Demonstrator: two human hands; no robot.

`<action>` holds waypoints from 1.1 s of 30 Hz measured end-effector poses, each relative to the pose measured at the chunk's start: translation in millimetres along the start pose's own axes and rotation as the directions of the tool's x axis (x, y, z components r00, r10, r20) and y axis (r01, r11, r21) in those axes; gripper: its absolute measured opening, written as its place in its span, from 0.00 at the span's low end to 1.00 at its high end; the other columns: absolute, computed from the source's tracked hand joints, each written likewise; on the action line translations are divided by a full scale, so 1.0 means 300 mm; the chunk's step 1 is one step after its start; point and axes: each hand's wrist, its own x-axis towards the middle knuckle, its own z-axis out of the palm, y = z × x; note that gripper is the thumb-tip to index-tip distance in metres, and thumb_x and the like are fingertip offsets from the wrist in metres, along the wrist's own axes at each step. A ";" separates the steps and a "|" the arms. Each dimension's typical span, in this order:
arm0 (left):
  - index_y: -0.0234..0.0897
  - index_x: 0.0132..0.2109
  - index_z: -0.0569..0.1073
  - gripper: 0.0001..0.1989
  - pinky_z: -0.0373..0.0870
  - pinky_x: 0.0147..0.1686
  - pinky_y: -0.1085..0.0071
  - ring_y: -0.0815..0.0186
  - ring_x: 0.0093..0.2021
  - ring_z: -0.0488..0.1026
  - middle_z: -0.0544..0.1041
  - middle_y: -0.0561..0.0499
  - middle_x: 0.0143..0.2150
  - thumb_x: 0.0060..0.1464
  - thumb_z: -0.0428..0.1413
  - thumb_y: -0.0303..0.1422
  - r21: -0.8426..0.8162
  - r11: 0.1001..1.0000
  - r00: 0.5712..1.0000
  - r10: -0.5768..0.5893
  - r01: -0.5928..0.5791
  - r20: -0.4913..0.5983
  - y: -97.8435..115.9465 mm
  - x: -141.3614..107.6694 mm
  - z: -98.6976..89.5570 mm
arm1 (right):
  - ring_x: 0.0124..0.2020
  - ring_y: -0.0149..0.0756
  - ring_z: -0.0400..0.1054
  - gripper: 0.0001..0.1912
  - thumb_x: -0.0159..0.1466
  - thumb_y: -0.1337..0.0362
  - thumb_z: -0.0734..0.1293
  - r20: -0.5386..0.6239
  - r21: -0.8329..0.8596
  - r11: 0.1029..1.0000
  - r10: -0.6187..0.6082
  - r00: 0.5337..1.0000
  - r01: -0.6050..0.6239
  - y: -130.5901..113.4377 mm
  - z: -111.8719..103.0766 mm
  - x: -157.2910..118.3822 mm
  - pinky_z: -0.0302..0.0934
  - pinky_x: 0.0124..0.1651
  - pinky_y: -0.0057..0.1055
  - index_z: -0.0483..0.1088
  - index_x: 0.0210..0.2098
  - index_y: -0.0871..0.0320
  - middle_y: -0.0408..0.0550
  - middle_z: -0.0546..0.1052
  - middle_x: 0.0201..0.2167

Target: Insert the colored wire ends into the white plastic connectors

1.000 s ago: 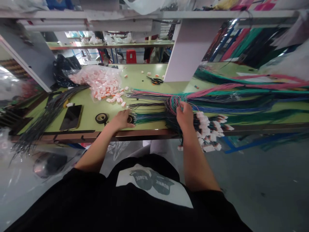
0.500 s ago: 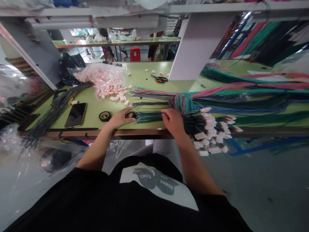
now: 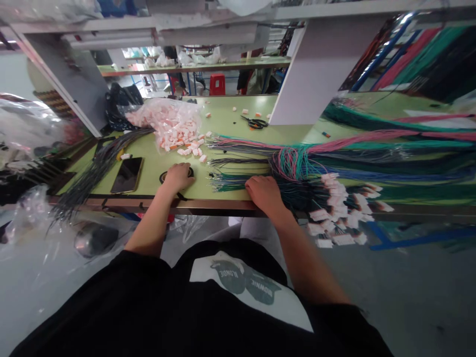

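My left hand is on the table with its fingers curled over a roll of black tape, which shows only at its edge. A second black tape roll sits just left of it, partly covered by the hand. My right hand is closed around a bundle of green, blue and dark wires near the table's front edge. Bare metal ends of the bundle point left. White connectors lie to the right of this hand, some hanging past the edge.
A phone and dark wires lie at the left. Behind are a plastic bag of white and orange connectors and black scissors. Pink, green and black wires stretch rightward. A white upright panel stands on the table.
My left hand has moved left, away from the wire ends, taking the roll of tape beside the other roll. My right hand stays on the wires. The view has shifted slightly.
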 end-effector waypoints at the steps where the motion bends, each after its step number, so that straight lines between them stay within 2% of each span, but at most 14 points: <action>1: 0.32 0.46 0.70 0.17 0.63 0.47 0.64 0.54 0.50 0.67 0.72 0.39 0.48 0.48 0.51 0.34 0.017 1.000 1.000 0.003 -0.003 0.001 0.001 0.003 -0.001 | 0.39 0.39 0.66 0.14 0.63 0.70 0.55 -0.005 -0.003 1.000 -0.002 1.000 0.002 0.000 0.000 0.000 0.47 0.39 0.35 0.72 0.33 0.60 0.51 0.76 0.35; 3: 0.32 0.46 0.70 0.18 0.63 0.48 0.64 0.53 0.51 0.66 0.71 0.40 0.49 0.48 0.51 0.34 0.021 1.000 1.000 -0.004 0.004 -0.019 0.007 0.017 0.000 | 0.39 0.39 0.66 0.13 0.63 0.70 0.55 -0.017 -0.003 1.000 -0.007 1.000 0.007 0.001 0.000 -0.001 0.48 0.40 0.35 0.72 0.33 0.61 0.51 0.76 0.34; 7: 0.35 0.52 0.68 0.20 0.59 0.52 0.66 0.57 0.54 0.65 0.69 0.42 0.54 0.52 0.46 0.32 -0.068 0.998 0.991 -0.010 0.001 -0.134 0.039 0.095 0.009 | 0.36 0.39 0.67 0.12 0.62 0.70 0.56 -0.034 0.032 0.999 0.008 0.999 -0.007 0.006 -0.002 -0.004 0.49 0.38 0.33 0.71 0.32 0.60 0.51 0.77 0.32; 10: 0.33 0.50 0.69 0.18 0.61 0.50 0.66 0.57 0.52 0.66 0.70 0.40 0.52 0.53 0.44 0.28 -0.081 0.997 0.995 -0.004 -0.004 -0.098 0.072 0.175 0.014 | 0.33 0.39 0.68 0.12 0.62 0.69 0.56 -0.034 0.044 0.998 0.043 0.998 -0.042 0.010 0.000 -0.003 0.49 0.37 0.33 0.71 0.31 0.60 0.51 0.77 0.30; 13: 0.30 0.48 0.69 0.17 0.62 0.48 0.66 0.57 0.50 0.67 0.70 0.38 0.52 0.52 0.46 0.28 -0.069 0.993 0.996 0.092 -0.093 -0.013 0.094 0.233 0.009 | 0.33 0.39 0.68 0.12 0.62 0.69 0.56 -0.031 0.052 0.996 0.069 0.997 -0.067 0.015 0.002 -0.001 0.50 0.37 0.33 0.71 0.31 0.60 0.51 0.77 0.30; 16: 0.31 0.42 0.72 0.14 0.63 0.45 0.69 0.60 0.45 0.69 0.73 0.40 0.47 0.51 0.48 0.29 -0.089 0.984 0.987 0.156 -0.153 0.033 0.094 0.256 -0.003 | 0.35 0.39 0.67 0.14 0.62 0.69 0.55 -0.051 0.092 0.994 0.069 0.996 -0.064 0.019 0.003 -0.002 0.51 0.38 0.33 0.71 0.33 0.60 0.52 0.77 0.31; 19: 0.30 0.38 0.73 0.11 0.63 0.43 0.69 0.60 0.44 0.70 0.74 0.41 0.44 0.48 0.50 0.28 -0.096 0.980 0.984 0.175 -0.172 0.026 0.083 0.258 -0.013 | 0.37 0.39 0.67 0.15 0.63 0.65 0.55 -0.084 0.152 0.988 0.040 0.996 -0.027 0.027 0.007 -0.003 0.51 0.40 0.33 0.72 0.35 0.59 0.52 0.77 0.33; 21: 0.30 0.39 0.73 0.11 0.64 0.43 0.68 0.60 0.44 0.70 0.75 0.42 0.42 0.47 0.51 0.27 -0.204 0.962 0.983 0.181 -0.182 -0.025 0.081 0.251 -0.016 | 0.36 0.39 0.66 0.14 0.62 0.64 0.56 -0.109 0.206 0.978 0.037 0.993 -0.014 0.034 0.014 -0.004 0.51 0.39 0.33 0.72 0.34 0.58 0.50 0.76 0.31; 23: 0.30 0.43 0.72 0.13 0.66 0.42 0.68 0.63 0.41 0.72 0.75 0.44 0.40 0.49 0.51 0.28 -0.482 0.853 0.978 0.202 -0.199 -0.047 0.089 0.237 -0.016 | 0.34 0.38 0.67 0.12 0.60 0.64 0.57 -0.148 0.283 0.959 0.064 0.987 -0.019 0.042 0.022 -0.007 0.53 0.39 0.32 0.72 0.31 0.58 0.49 0.76 0.29; 25: 0.30 0.48 0.69 0.16 0.68 0.39 0.69 0.67 0.35 0.73 0.75 0.46 0.36 0.52 0.50 0.29 -0.785 0.600 0.963 0.268 -0.157 0.012 0.108 0.216 -0.014 | 0.32 0.36 0.67 0.10 0.57 0.66 0.58 -0.183 0.381 0.924 0.117 0.976 -0.039 0.051 0.029 -0.014 0.54 0.37 0.31 0.71 0.28 0.58 0.48 0.76 0.27; 26: 0.30 0.50 0.67 0.17 0.69 0.37 0.69 0.69 0.32 0.73 0.75 0.46 0.35 0.53 0.50 0.29 -0.875 0.472 0.943 0.326 -0.106 0.061 0.120 0.204 -0.012 | 0.31 0.35 0.67 0.10 0.57 0.66 0.58 -0.197 0.434 0.899 0.150 0.969 -0.051 0.056 0.031 -0.018 0.55 0.36 0.30 0.71 0.27 0.57 0.47 0.76 0.26; 27: 0.30 0.51 0.66 0.17 0.70 0.35 0.70 0.71 0.30 0.73 0.75 0.47 0.34 0.53 0.51 0.29 -0.931 0.361 0.921 0.378 -0.058 0.089 0.132 0.192 -0.009 | 0.30 0.35 0.67 0.10 0.56 0.66 0.58 -0.207 0.487 0.871 0.178 0.962 -0.057 0.060 0.031 -0.023 0.56 0.35 0.29 0.70 0.28 0.57 0.47 0.76 0.26; 29: 0.30 0.49 0.66 0.16 0.69 0.31 0.73 0.73 0.27 0.72 0.74 0.47 0.34 0.52 0.53 0.28 -0.977 0.214 0.882 0.455 0.024 0.121 0.154 0.173 -0.001 | 0.29 0.34 0.68 0.10 0.56 0.65 0.58 -0.217 0.573 0.819 0.189 0.958 -0.032 0.065 0.027 -0.030 0.57 0.35 0.29 0.71 0.29 0.57 0.46 0.76 0.26; 33: 0.29 0.39 0.67 0.12 0.66 0.25 0.78 0.76 0.24 0.69 0.73 0.51 0.29 0.47 0.58 0.28 -0.985 0.106 0.821 0.545 0.136 0.171 0.176 0.155 0.024 | 0.30 0.34 0.69 0.10 0.57 0.63 0.60 -0.204 0.617 0.783 0.056 0.977 0.084 0.046 0.001 -0.022 0.58 0.38 0.30 0.73 0.30 0.56 0.45 0.77 0.27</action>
